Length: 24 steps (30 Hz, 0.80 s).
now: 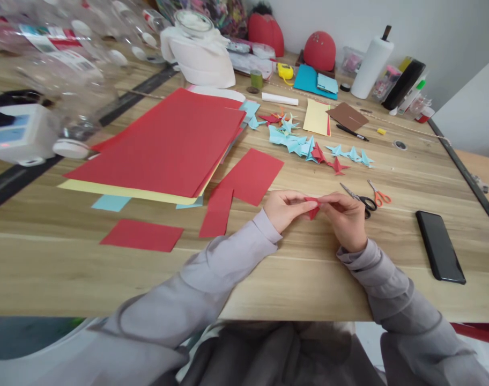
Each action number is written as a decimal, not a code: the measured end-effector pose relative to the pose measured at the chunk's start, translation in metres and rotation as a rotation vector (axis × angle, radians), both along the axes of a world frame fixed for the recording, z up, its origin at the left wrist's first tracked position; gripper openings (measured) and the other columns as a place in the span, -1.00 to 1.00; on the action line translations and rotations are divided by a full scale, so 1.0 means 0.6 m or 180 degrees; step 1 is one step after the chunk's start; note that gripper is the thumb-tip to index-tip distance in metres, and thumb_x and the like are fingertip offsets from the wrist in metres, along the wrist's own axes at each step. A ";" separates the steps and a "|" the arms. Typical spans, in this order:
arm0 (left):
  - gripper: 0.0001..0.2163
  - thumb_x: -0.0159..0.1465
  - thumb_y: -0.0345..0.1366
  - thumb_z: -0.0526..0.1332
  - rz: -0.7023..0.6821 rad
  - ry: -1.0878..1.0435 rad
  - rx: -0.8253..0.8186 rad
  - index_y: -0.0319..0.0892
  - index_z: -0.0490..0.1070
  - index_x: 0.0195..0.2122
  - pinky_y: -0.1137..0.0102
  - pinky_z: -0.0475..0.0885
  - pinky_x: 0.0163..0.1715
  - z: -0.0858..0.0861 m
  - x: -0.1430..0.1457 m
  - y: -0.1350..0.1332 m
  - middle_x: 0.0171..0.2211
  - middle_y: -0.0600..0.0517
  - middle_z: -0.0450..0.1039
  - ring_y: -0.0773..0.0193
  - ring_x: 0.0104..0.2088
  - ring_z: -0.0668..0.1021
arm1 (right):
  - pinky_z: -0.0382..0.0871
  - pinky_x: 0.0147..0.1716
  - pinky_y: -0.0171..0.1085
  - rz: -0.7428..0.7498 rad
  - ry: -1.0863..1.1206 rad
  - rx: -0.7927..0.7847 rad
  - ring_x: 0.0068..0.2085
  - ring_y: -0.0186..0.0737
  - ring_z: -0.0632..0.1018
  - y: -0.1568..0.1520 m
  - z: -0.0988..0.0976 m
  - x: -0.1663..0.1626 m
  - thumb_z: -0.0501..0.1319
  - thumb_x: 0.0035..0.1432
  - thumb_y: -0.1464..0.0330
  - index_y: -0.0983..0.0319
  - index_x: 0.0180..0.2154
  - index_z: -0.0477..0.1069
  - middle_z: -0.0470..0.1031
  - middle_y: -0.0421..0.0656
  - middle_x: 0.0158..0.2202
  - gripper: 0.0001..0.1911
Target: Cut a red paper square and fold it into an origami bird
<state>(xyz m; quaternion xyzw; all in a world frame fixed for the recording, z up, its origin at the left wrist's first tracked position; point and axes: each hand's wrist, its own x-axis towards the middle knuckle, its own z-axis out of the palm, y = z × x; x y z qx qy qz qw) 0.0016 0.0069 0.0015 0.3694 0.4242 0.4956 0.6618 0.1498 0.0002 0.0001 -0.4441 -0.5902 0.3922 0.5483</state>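
My left hand (288, 209) pinches a small folded piece of red paper (313, 209) between thumb and fingers. On its other side, my right hand (346, 217) is closed on the same paper, thumb and fingertips at its upper edge. Parts of the fold are hidden behind my fingers. Left of my hands lie cut red paper pieces (252, 176) and a large stack of red sheets (160, 145). Beyond them sit several folded light-blue paper figures (295, 143) and a red one (338, 166). Black-handled scissors (367, 202) lie just past my right hand.
Orange-handled scissors (381, 196) and a black phone (441, 246) lie to the right. Clear plastic bottles (75, 102) crowd the far left beside a white device (21, 134). Yellow paper (316, 115), brown paper (348, 117), a black pen (352, 132) and a yellow tape measure (285, 71) are farther back.
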 end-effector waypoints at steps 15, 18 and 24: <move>-0.74 -0.25 -0.23 0.50 0.0217 0.0503 0.0555 -0.23 0.54 -0.56 0.32 0.55 -0.44 0.001 -0.005 0.002 -0.53 -0.02 0.58 0.24 -0.54 0.57 | 0.46 -0.30 -0.21 0.0422 0.0356 -0.0597 -0.41 -0.27 0.54 0.006 0.001 -0.001 0.40 -0.06 0.22 0.19 -0.43 0.54 0.57 -0.20 -0.47 -0.81; -0.74 -0.19 -0.17 0.47 0.0153 0.0432 0.0488 -0.23 0.55 -0.54 0.34 0.53 -0.47 0.005 -0.004 0.000 -0.54 -0.01 0.57 0.27 -0.56 0.56 | 0.46 -0.29 -0.21 0.0345 0.0359 -0.0550 -0.40 -0.27 0.55 0.006 0.000 0.000 0.41 -0.07 0.23 0.19 -0.42 0.55 0.59 -0.19 -0.45 -0.82; -0.84 -0.03 -0.20 0.39 0.0114 0.0770 0.0683 -0.19 0.56 -0.55 0.40 0.47 -0.51 0.009 -0.008 0.000 -0.61 0.03 0.54 0.30 -0.59 0.52 | 0.47 -0.34 -0.21 0.0315 0.0390 -0.0560 -0.42 -0.26 0.55 0.005 -0.003 -0.001 0.41 -0.08 0.27 0.19 -0.44 0.56 0.60 -0.19 -0.45 -0.86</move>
